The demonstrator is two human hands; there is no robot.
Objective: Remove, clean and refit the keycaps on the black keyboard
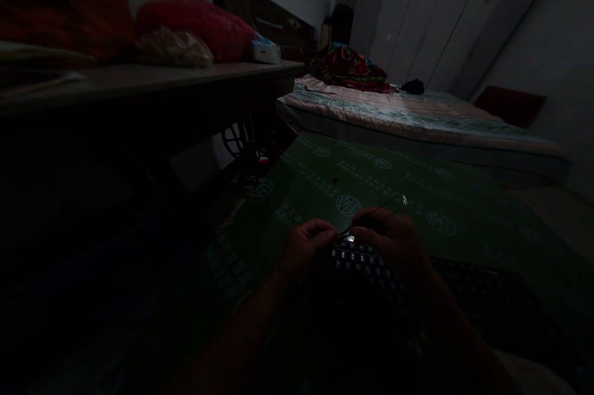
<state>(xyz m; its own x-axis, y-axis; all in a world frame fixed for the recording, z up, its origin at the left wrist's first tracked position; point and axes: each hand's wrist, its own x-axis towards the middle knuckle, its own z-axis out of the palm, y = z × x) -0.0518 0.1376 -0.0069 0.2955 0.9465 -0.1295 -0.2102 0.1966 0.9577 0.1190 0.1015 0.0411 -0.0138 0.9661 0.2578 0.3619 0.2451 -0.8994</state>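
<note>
In the dim head view my left hand [309, 243] is closed in a pinch on one end of a thin dark wire [344, 233]. Close beside it, my right hand [387, 233] has its fingers closed around the same wire. A thin strand rises past the right hand to a small shiny tip [404, 200]; what it belongs to I cannot make out. Just below both hands lies a dark keyboard [357, 259] with rows of pale-marked keys and a bright spot at its top edge. Shadow hides its lower part.
A second dark keyboard [482, 280] lies at the right. The green printed sheet [315, 187] beneath bears a small dark round object [335, 179]. To the left stands a table [223, 76] with a red bag [199, 20]; a bed [408, 110] is at the back.
</note>
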